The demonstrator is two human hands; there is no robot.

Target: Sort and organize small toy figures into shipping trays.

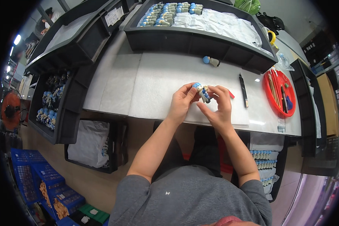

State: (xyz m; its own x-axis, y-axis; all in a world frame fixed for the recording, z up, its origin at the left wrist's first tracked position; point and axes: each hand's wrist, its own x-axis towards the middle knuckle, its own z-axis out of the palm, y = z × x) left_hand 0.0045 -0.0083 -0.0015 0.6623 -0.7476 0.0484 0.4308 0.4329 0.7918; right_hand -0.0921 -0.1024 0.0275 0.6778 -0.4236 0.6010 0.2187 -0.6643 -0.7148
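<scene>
A small figurine (203,95) with light-blue hair and a blue-and-white body is held above the front part of the white work mat (158,83). My left hand (181,102) pinches its head end between thumb and fingers. On its other side, my right hand (220,109) has its fingertips against the body, the thumb lower down and a little apart. Farther back on the mat lies a second blue-haired figurine (211,61) with a grey body, on its side. A red object (231,94) shows partly behind my right hand.
A black pen-like tool (243,90) lies right of the mat, beside a red tray (267,88) of brushes. A large black bin (199,45) of figurines stands at the back. More bins (69,113) flank the left; another figurine bin (278,165) sits below right.
</scene>
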